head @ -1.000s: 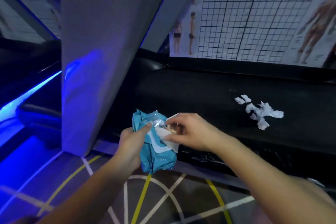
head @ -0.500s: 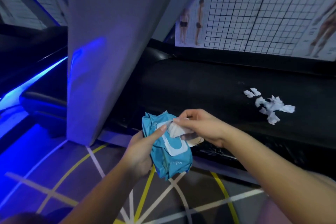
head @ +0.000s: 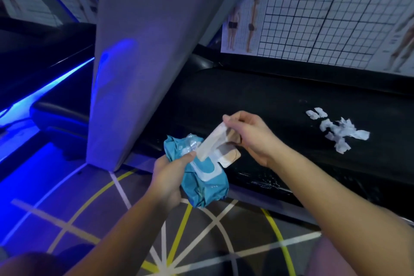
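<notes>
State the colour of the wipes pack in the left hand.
The pack is teal blue with a white label; head view.

Grey pillar (head: pixel 143 51), gridded wall chart (head: pixel 336 11), blue floor glow (head: pixel 44 89).

A long black bench (head: pixel 280 105) runs low along the wall, its top dull and dark. Toward its right end lies a loose cluster of torn white paper scraps (head: pixel 338 130), touching or just beside one another. Pale scuff marks (head: pixel 262 180) streak its front edge. Beneath it, the floor (head: pixel 212 242) shows yellow and white lines.
</notes>
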A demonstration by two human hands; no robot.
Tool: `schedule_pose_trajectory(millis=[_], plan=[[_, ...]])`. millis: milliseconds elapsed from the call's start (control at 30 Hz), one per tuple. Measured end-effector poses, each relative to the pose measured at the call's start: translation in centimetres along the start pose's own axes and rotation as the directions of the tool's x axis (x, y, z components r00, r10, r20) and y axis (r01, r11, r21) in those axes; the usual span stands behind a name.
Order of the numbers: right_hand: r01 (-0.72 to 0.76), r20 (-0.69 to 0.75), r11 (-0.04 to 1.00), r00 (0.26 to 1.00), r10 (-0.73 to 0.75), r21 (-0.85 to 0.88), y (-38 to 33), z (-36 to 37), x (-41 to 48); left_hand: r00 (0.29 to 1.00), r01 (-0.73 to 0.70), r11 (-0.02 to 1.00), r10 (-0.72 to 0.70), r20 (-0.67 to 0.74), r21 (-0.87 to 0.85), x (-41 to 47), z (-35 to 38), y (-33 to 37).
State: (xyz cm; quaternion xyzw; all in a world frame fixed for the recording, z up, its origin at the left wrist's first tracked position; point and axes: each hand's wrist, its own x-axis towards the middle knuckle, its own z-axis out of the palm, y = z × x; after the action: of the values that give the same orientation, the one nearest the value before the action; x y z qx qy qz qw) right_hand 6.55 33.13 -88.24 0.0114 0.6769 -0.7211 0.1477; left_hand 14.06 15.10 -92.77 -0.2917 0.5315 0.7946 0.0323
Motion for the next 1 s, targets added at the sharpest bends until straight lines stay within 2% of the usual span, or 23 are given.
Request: schedule_pose_trajectory(millis=[133, 167, 233, 300, 333, 400, 467, 533, 600, 700, 800, 900, 1000], plan=[[0.119, -0.263, 0.965, 0.963, -0.055, 0.232, -0.9, -1.4, 1.9, 0.991, 0.02, 1.0, -0.02, -0.134, -0.004, 0.7, -1.2, -0.3], [0.162, -0.338, 0.959, 0.938, -0.076, 0.232, -1.1, -2.3, 2.5, 0.986, 0.035, 0.999, -0.035, -0.165, -0.003, 0.9, -1.5, -0.5], [0.2, -0.46, 0.974, 0.878, -0.131, 0.105, -0.9, -3.8, 3.6, 0.975, 0.057, 0.998, -0.053, -0.218, 0.009, 1.6, -2.6, -1.0], [0.143, -0.529, 0.99, 0.841, -0.116, 0.011, -0.3, -4.5, 4.4, 0.968, 0.078, 0.996, -0.068, -0.243, 0.034, 2.0, -3.9, -1.4], [0.107, -0.525, 0.994, 0.846, -0.09, 0.002, 0.4, -4.7, 4.9, 0.966, 0.086, 0.995, -0.071, -0.25, 0.049, 2.1, -4.4, -1.5], [0.062, -0.492, 0.993, 0.864, -0.104, -0.102, 1.7, -4.2, 5.9, 0.956, 0.101, 0.99, -0.07, -0.285, 0.096, 2.2, -5.8, -1.6], [0.058, -0.431, 0.908, 0.866, -0.253, -0.416, 2.9, -2.9, 6.2, 0.951, 0.125, 0.98, -0.074, -0.3, 0.152, 2.2, -7.4, -1.7], [0.079, -0.253, 0.693, 0.897, -0.363, -0.716, 4.6, -1.2, 6.3, 0.952, 0.138, 0.978, -0.087, -0.294, 0.157, 2.4, -9.1, -2.1], [0.133, -0.024, 0.478, 0.951, -0.308, -0.868, 7.4, 0.8, 6.6, 0.958, 0.123, 0.974, -0.067, -0.28, 0.188, 2.9, -10.8, -3.0], [0.227, 0.187, 0.273, 0.968, -0.165, -0.935, 11.5, 4.0, 7.1, 0.948, 0.102, 0.969, -0.025, -0.319, 0.226, 2.3, -11.7, -3.1], [0.288, 0.283, 0.21, 0.958, -0.053, -0.934, 13.6, 7.0, 6.6, 0.938, 0.091, 0.967, -0.004, -0.346, 0.237, 2.2, -12.5, -3.0], [0.328, 0.32, 0.152, 0.944, -0.072, -0.932, 14.5, 9.2, 7.1, 0.938, 0.068, 0.969, 0.019, -0.347, 0.237, 1.7, -12.8, -2.5], [0.277, 0.245, 0.128, 0.944, -0.221, -0.952, 14.6, 10.8, 8.8, 0.945, 0.054, 0.97, 0.027, -0.327, 0.235, 1.2, -13.1, -2.0]])
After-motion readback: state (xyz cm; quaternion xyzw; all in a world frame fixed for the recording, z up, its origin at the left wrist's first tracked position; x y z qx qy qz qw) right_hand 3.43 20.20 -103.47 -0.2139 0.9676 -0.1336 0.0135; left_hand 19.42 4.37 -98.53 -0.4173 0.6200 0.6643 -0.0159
